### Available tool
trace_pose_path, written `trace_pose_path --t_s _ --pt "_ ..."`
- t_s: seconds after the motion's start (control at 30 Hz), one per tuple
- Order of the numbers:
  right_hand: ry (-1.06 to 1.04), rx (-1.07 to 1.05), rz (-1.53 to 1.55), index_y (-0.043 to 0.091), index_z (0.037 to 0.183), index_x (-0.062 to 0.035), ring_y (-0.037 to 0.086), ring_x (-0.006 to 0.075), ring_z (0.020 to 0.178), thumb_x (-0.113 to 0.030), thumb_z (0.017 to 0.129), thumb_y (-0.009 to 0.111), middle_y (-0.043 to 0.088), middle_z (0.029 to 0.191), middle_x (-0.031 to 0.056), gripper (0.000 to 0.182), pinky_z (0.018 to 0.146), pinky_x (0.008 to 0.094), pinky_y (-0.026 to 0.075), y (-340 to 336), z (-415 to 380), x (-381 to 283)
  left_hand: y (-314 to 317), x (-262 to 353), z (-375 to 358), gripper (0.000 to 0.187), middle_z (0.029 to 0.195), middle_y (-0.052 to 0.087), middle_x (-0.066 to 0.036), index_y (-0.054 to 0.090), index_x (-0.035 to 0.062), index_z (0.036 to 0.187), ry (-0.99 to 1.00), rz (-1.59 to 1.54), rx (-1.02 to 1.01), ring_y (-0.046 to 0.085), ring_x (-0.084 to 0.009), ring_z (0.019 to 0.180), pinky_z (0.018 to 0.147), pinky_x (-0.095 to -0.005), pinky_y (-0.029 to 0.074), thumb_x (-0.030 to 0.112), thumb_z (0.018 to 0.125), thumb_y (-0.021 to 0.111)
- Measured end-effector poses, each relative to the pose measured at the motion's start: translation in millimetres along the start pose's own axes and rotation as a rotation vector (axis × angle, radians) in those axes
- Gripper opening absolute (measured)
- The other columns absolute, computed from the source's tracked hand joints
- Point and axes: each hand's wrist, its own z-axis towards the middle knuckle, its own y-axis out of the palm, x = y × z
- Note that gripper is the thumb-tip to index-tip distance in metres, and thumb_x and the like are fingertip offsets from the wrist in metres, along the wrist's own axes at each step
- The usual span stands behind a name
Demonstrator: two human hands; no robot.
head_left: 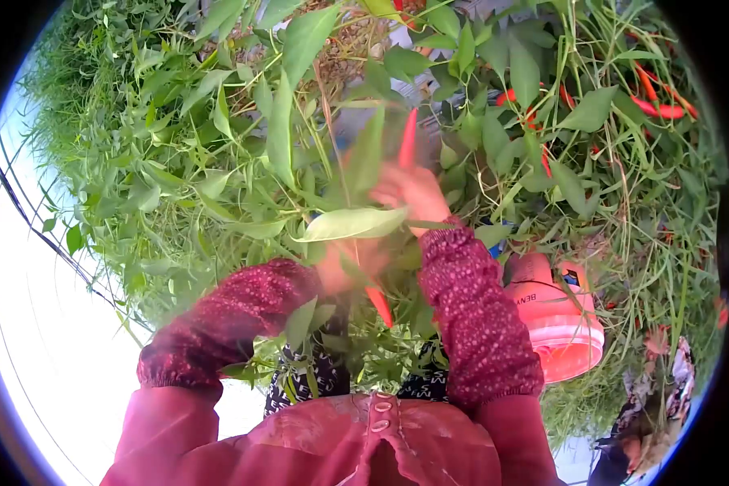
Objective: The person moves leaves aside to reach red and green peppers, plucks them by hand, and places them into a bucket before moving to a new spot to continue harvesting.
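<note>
My right hand is closed, its fingers curled at the base of a red chili pepper that points upward out of it. Lower and to the left is my left hand, smeared by motion and partly covered by a pale green leaf. Just below the left hand a second red chili slants downward, close to its fingers. Chili plant leaves surround both hands. Dark red speckled sleeve covers run over both forearms.
A pink-red bucket leans beside my right forearm. More ripe chilies hang among the leaves at upper right. Dense green plants fill the left side. Dark and patterned cloth shows at the lower right edge.
</note>
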Motion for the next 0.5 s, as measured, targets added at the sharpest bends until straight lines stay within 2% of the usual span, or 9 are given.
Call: trace_pose_path --t_s 0.03,0.07,0.1,0.13,0.27,0.33,0.4,0.43,0.5 --pt "0.074 0.042 -0.168 0.051 0.1 0.0056 0.06 0.0273 0.086 -0.014 0.081 0.06 0.058 0.094 0.0153 0.028 0.076 0.037 0.051 19 15 -4 27 -19 -10 0.029 0.1 0.054 -0.01 0.058 0.0162 0.103 -0.196 -0.872 -0.002 0.052 -0.028 0.096 0.087 -0.041 0.042 0.022 0.075 0.052" --pt "0.016 -0.023 -0.025 0.052 0.098 0.0037 0.06 0.0246 0.085 -0.015 0.081 0.06 0.058 0.092 0.0124 0.026 0.074 0.0375 0.051 8 56 32 13 -8 -9 0.023 0.095 0.052 -0.007 0.052 0.0132 0.102 0.005 -0.209 0.133 0.05 -0.0244 0.092 0.084 -0.0391 0.042 0.023 0.082 0.044" --pt "0.134 0.044 -0.109 0.054 0.097 -0.0008 0.059 0.0204 0.081 -0.016 0.081 0.061 0.059 0.088 0.0074 0.023 0.07 0.0357 0.05 25 70 37 13 -11 -7 0.023 0.095 0.052 -0.007 0.052 0.0132 0.102 0.011 -0.192 0.142 0.05 -0.0244 0.092 0.084 -0.0391 0.042 0.023 0.082 0.044" --pt "0.14 0.06 -0.189 0.055 0.096 -0.0064 0.057 0.0178 0.077 -0.017 0.08 0.062 0.058 0.083 0.003 0.02 0.066 0.034 0.048 30 79 39 16 -16 -6 0.021 0.094 0.051 -0.006 0.051 0.0126 0.1 0.041 -0.098 0.102 0.05 -0.0236 0.091 0.083 -0.0387 0.042 0.022 0.083 0.043" --pt "0.107 0.031 -0.033 0.053 0.095 -0.0095 0.056 0.0176 0.076 -0.017 0.081 0.061 0.057 0.082 0.0021 0.018 0.066 0.0352 0.047 31 73 41 40 -34 -8 0.013 0.088 0.049 -0.003 0.047 0.0106 0.09 0.134 0.252 -0.064 0.048 -0.0205 0.084 0.082 -0.0373 0.042 0.019 0.084 0.04" --pt "0.043 -0.013 0.05 0.052 0.096 -0.0093 0.056 0.0179 0.077 -0.017 0.082 0.061 0.056 0.083 0.0025 0.018 0.067 0.0365 0.047 28 63 37 55 -41 -17 0.015 0.092 0.05 -0.003 0.05 0.0112 0.091 0.089 0.162 -0.042 0.049 -0.0209 0.088 0.083 -0.0371 0.042 0.02 0.081 0.045" --pt "0.094 -0.062 0.413 0.05 0.1 -0.0087 0.056 0.0183 0.076 -0.016 0.082 0.059 0.056 0.086 0.0038 0.021 0.068 0.039 0.048 24 53 27 65 -46 -18 0.022 0.1 0.053 -0.003 0.057 0.0125 0.094 0.007 -0.023 -0.004 0.052 -0.0219 0.095 0.086 -0.0366 0.042 0.021 0.075 0.053" --pt "0.067 0.028 0.465 0.049 0.103 -0.0085 0.055 0.0188 0.074 -0.016 0.083 0.059 0.055 0.085 0.005 0.023 0.069 0.0404 0.048 31 38 20 36 -25 -10 0.023 0.098 0.053 -0.005 0.057 0.0138 0.097 -0.061 -0.383 -0.021 0.052 -0.0226 0.096 0.09 -0.0373 0.042 0.023 0.077 0.053" --pt "0.012 -0.01 0.475 0.049 0.102 -0.0087 0.054 0.0186 0.073 -0.017 0.083 0.059 0.055 0.084 0.005 0.024 0.069 0.0402 0.048 9 41 42 13 -5 1 0.025 0.099 0.053 -0.005 0.056 0.013 0.1 -0.031 -0.259 -0.026 0.052 -0.0228 0.097 0.091 -0.0369 0.041 0.022 0.077 0.053"
